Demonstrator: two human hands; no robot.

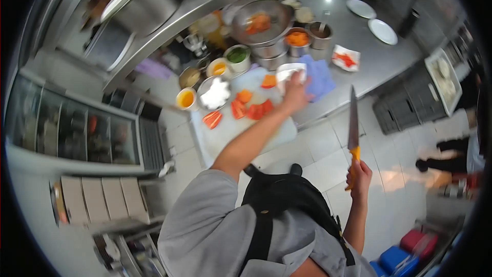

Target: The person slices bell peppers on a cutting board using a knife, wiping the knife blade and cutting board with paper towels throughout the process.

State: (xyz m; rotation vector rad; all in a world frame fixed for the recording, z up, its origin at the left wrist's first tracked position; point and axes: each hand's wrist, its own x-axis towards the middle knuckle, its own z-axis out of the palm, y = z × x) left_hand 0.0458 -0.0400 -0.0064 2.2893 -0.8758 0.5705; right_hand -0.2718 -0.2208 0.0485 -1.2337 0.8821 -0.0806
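My right hand (360,177) is wrapped around the yellow handle of a kitchen knife (353,123), its long blade pointing up and away from me over the floor. My left hand (295,92) reaches across a white cutting board (215,136), fingers apart, over the edge of a white paper or dish (288,74); blur hides the exact contact. Against that white thing lies a blue cloth (319,79). Red pepper pieces (239,109) and orange pepper pieces (268,81) are spread on the board, left of my left hand.
Behind the board stand a bowl of white stuff (214,93), a cup of orange liquid (186,98), a pot of green stuff (238,56) and a large metal bowl (262,20). White plates (383,31) are farther right. A grey crate (402,107) and another person (464,154) are at right.
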